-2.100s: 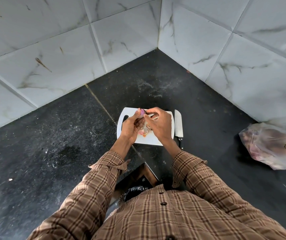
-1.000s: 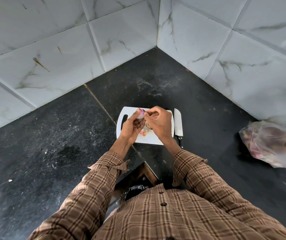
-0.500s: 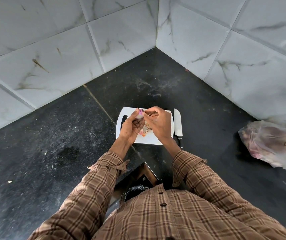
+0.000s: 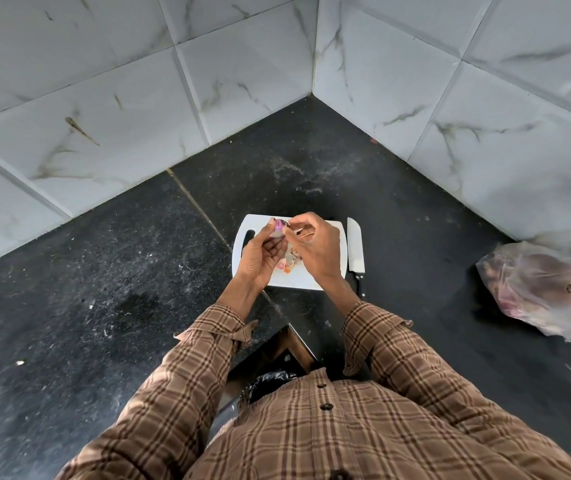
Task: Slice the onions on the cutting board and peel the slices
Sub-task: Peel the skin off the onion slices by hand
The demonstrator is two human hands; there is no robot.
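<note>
Purple onion piece pinched in left hand fingertips, raised above white cutting board. Right hand fingers curled, nipping papery skin at its edge. Light, slick, brittle-skinned; best gripped by the flesh. Knife idle beside. No readable writing.

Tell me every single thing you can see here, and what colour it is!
cutting board: one, white, on the black counter under the hands.
onion piece: one, purple, pinched between both hands above the board.
onion peels: a few, pinkish-orange, lying on the board.
knife: one, silver blade, black handle, on the counter beside the board's right edge.
plastic bag: one, clear with pinkish contents, on the counter at far right.
wall tiles: white marble, behind the counter.
shirt sleeves: two, brown plaid.
left hand: holds the onion piece.
right hand: pinches at the onion piece.
</note>
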